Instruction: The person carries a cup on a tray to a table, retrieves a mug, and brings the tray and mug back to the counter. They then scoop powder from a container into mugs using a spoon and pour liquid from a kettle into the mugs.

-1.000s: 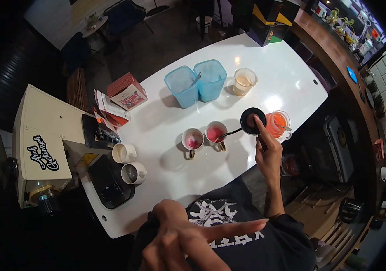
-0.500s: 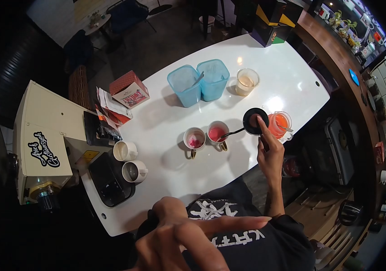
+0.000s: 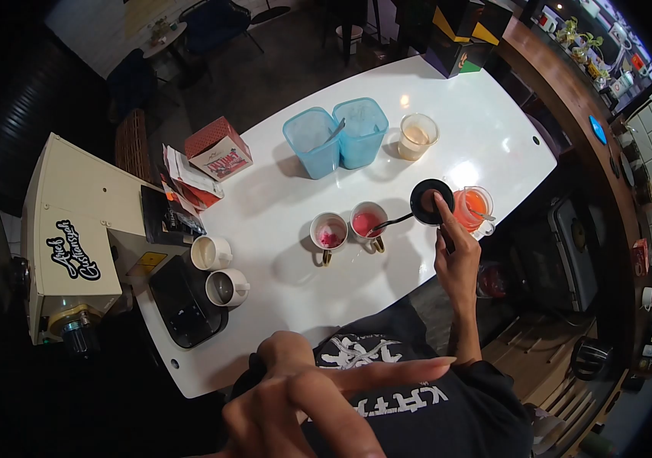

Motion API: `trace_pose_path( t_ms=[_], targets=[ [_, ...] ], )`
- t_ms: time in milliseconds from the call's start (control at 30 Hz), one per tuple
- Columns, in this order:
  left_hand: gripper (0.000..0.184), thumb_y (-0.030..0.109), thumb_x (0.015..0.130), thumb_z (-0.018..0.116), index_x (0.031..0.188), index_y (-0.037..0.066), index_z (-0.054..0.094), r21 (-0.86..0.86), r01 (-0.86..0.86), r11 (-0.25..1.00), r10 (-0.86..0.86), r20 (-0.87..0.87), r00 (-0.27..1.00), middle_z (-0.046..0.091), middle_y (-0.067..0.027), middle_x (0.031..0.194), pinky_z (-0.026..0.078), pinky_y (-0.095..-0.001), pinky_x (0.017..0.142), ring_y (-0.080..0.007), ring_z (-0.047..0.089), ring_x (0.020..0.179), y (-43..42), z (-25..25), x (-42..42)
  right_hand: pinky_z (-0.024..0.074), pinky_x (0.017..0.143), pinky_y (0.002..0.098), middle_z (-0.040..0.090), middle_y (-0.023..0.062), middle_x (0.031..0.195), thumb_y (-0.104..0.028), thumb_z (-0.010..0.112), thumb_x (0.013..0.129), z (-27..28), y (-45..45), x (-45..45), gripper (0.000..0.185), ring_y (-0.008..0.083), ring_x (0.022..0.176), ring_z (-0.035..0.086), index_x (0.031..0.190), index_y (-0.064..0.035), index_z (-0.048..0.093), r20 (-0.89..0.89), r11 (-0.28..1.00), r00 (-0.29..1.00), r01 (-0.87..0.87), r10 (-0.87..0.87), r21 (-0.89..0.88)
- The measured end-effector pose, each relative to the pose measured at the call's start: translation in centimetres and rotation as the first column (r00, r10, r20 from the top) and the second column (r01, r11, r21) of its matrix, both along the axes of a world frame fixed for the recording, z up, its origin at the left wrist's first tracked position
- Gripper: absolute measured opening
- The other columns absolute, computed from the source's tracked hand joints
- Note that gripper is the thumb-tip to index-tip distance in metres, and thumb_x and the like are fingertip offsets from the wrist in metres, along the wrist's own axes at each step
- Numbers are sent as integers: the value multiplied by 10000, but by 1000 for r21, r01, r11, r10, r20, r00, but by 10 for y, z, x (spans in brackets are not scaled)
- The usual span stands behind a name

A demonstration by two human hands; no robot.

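My right hand (image 3: 458, 256) grips a black kettle (image 3: 430, 202), with a finger on its round top. Its thin spout points left, the tip over a white cup (image 3: 369, 222) with pink contents. Just left of that stands another white cup (image 3: 329, 232), with pink and whitish contents; both cups have gold handles. A glass jug of orange-red liquid (image 3: 472, 208) is partly behind the kettle, a spoon in it. Low in the view and close to the camera, my left hand (image 3: 303, 401) has its fingers spread, one pointing right, and holds nothing.
Two blue containers (image 3: 336, 137), one with a spoon, and a glass of pale liquid (image 3: 417, 136) stand at the back of the white table. White mugs (image 3: 219, 269), a black tray (image 3: 182, 305), a cream machine (image 3: 74, 237), a red box (image 3: 219, 149) and packets are at left.
The whole view has shifted slightly. My left hand's fingers have moved a little near the camera. The kettle stays in my right hand, its spout still over the right-hand cup.
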State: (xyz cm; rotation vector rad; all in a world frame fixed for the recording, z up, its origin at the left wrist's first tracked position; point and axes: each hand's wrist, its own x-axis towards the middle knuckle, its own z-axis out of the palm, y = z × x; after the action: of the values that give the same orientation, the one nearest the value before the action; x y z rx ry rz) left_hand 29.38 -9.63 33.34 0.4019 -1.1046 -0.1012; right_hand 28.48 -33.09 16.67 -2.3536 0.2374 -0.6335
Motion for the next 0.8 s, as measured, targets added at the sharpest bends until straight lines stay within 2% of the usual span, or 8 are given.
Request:
trace_pose_path(
  t_ms=[100, 200, 300, 400, 500, 600, 700, 800],
  targets=[
    [808, 562, 1034, 145, 972, 84, 794, -75, -32, 997, 33, 9, 999, 726, 130, 1068, 195, -873, 1017, -232, 447, 1239, 3, -1, -2, 483, 681, 432, 616, 177, 810, 171, 602, 766, -2, 1, 1, 811, 344, 717, 631, 1455, -248, 516, -3, 1000, 1000, 5, -5, -9],
    [789, 539, 1045, 157, 963, 79, 792, 131, 91, 987, -88, -30, 996, 726, 128, 1070, 168, -886, 1006, -250, 445, 1266, 13, 11, 1, 481, 677, 436, 615, 178, 809, 165, 605, 768, 1, 2, 0, 804, 343, 718, 632, 1453, -248, 518, 2, 1000, 1000, -7, 7, -2],
    [781, 512, 1057, 156, 936, 80, 795, 110, 176, 978, -185, 80, 980, 714, 134, 1117, 151, -878, 1015, -284, 450, 1282, 5, 7, 16, 480, 674, 431, 610, 177, 805, 164, 602, 768, 3, 4, 1, 798, 340, 714, 628, 1450, -243, 523, -45, 1000, 999, 10, -10, 10],
    [766, 501, 1062, 164, 946, 76, 790, -160, 60, 985, -12, 289, 957, 675, 85, 1250, 159, -848, 1042, -326, 449, 1300, 0, -10, 17, 479, 673, 430, 611, 178, 808, 164, 603, 767, 1, 3, 2, 795, 338, 714, 627, 1448, -240, 526, -6, 1000, 1000, -2, 2, -5],
    [678, 533, 1045, 270, 1092, 54, 748, 94, 162, 982, -156, -61, 986, 529, -175, 1438, 156, -811, 1080, -360, 326, 1427, 15, -3, -2, 481, 675, 429, 617, 178, 815, 163, 604, 771, 2, 4, 2, 793, 336, 717, 629, 1447, -242, 526, -4, 1000, 1000, -1, 1, -8],
    [596, 529, 1048, 286, 1010, 105, 704, -98, -52, 994, 48, -42, 998, 591, -160, 1224, 295, -754, 1090, -271, 560, 1138, 3, -19, -2, 485, 681, 432, 626, 178, 824, 159, 611, 778, 2, 4, 2, 788, 334, 727, 638, 1448, -248, 524, 11, 1000, 1000, -11, 11, -7],
    [221, 148, 972, 529, 1140, 56, 639, 171, -55, 984, 108, -317, 942, 557, -125, 1174, 452, -657, 1011, -282, 555, 1119, 5, -28, 7, 491, 693, 428, 631, 177, 831, 161, 610, 781, 2, 5, 2, 788, 330, 737, 644, 1449, -248, 524, 0, 1000, 1000, -8, 8, 6],
    [352, -82, 903, 577, 1244, 0, 599, 385, -73, 920, 236, -397, 887, 586, -139, 1175, 570, -547, 932, -279, 596, 1095, 7, -35, 10, 493, 703, 432, 638, 179, 842, 162, 611, 778, 4, 6, 3, 790, 329, 750, 652, 1448, -247, 524, 1, 1000, 1000, -1, 1, -7]
  ],
)
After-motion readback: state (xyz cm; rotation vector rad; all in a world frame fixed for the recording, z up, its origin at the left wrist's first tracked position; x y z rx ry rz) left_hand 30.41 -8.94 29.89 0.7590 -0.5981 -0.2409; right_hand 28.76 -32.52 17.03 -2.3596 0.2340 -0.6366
